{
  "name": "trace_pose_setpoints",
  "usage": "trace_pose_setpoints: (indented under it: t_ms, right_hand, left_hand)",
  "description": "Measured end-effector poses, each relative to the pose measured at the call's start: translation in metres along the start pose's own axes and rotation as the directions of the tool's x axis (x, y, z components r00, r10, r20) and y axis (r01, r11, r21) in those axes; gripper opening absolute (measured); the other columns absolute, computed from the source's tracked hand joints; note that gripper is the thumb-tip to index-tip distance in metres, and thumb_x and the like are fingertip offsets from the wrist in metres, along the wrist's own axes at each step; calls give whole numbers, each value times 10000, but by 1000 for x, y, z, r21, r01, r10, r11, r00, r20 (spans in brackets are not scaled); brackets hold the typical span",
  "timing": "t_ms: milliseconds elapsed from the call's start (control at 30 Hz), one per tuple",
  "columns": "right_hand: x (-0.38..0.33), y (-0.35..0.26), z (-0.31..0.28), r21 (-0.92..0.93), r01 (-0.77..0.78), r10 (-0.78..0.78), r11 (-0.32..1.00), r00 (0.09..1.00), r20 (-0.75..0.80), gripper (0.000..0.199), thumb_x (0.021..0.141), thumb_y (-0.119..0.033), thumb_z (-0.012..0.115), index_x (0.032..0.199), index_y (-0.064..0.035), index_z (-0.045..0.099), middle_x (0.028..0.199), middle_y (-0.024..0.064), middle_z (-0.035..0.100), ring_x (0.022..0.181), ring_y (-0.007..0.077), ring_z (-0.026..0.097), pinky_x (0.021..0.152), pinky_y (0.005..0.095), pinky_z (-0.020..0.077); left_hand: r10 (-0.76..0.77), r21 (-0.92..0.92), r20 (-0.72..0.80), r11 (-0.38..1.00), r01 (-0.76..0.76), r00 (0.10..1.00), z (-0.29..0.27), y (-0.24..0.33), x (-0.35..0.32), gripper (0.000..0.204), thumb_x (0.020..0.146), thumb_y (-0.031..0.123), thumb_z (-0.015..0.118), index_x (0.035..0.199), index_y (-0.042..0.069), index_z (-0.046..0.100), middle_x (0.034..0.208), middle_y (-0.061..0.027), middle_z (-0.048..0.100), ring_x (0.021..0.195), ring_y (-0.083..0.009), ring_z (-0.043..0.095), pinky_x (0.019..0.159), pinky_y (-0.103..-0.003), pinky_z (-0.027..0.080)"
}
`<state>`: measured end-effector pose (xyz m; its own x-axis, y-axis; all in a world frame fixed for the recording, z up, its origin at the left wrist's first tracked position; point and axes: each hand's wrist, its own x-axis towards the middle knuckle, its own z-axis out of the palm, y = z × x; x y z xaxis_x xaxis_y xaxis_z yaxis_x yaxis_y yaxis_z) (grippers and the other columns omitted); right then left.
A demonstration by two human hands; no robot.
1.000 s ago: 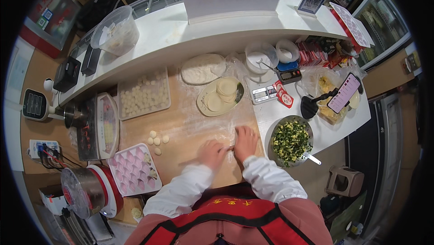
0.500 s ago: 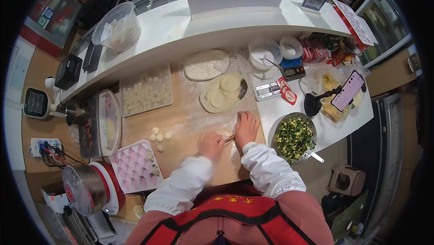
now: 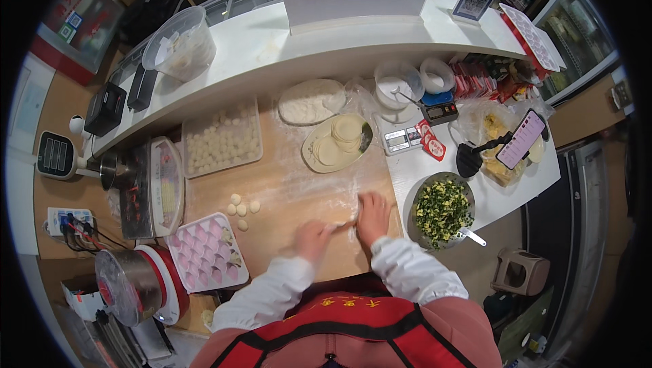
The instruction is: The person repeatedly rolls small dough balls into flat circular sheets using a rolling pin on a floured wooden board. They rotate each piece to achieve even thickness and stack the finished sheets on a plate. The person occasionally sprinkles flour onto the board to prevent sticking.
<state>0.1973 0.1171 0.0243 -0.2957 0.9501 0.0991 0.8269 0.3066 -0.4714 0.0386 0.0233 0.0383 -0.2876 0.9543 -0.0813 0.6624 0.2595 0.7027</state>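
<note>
At the front of the floured wooden board (image 3: 272, 185), my right hand (image 3: 373, 217) is closed over a short brown rolling pin (image 3: 346, 224). The pin's bare part points toward my left hand (image 3: 314, 240), whose fingers are drawn together and smeared by motion. Something pale shows at those fingertips, too blurred to name. Left of my hands lie several small dough balls (image 3: 242, 210). Beyond them, an oval plate (image 3: 312, 159) carries stacked round dough wrappers (image 3: 346, 132).
Behind the plate is a flour tray (image 3: 312, 102). More dough balls fill a clear tub (image 3: 258, 144). A pink moulded tray (image 3: 204, 252) holds dumplings at the left. On the right are a bowl of chopped green filling (image 3: 443, 210), a scale (image 3: 401, 140) and a phone on a stand (image 3: 522, 138).
Both hands and the rolling pin have come nearer to my body. My left hand has also shifted slightly left and is more blurred.
</note>
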Motion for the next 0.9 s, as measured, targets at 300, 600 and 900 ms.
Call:
trace_pose_setpoints:
  t_ms: [300, 600, 900]
  right_hand:
    - [10, -13, -8, 50, 56, -47, 997, 985, -165, 322, 879, -72, 595, 1197, -86, 647, 1228, 121, 620, 1160, 336, 556, 1005, 466, 386]
    - [7, -18, -6, 70, 101, -91, 992, 986, -140, 319, 891, -61, 567, 1200, -77, 643, 1226, 136, 610, 1188, 335, 540, 1010, 466, 385]
    - [-1, -22, -13, 41, 65, -67, 997, 997, 45, 325, 876, -47, 586, 1194, -82, 646, 1240, 139, 605, 1184, 331, 540, 1025, 451, 378]
  left_hand:
    - [169, 81, -124, 984, -160, 978, 1, -9, -1, 243, 877, 308, 775, 790, 83, 751, 750, -107, 672, 726, -339, 635, 694, -463, 463]
    - [214, 143, -173, 971, -190, 961, 4, -17, -7, 168, 882, 259, 747, 847, 95, 754, 829, -108, 690, 807, -354, 645, 757, -458, 478]
    - [-74, 126, 30, 990, 70, 997, -1, -16, -8, 155, 902, 241, 687, 956, 103, 732, 956, -101, 695, 994, -330, 639, 911, -458, 459]
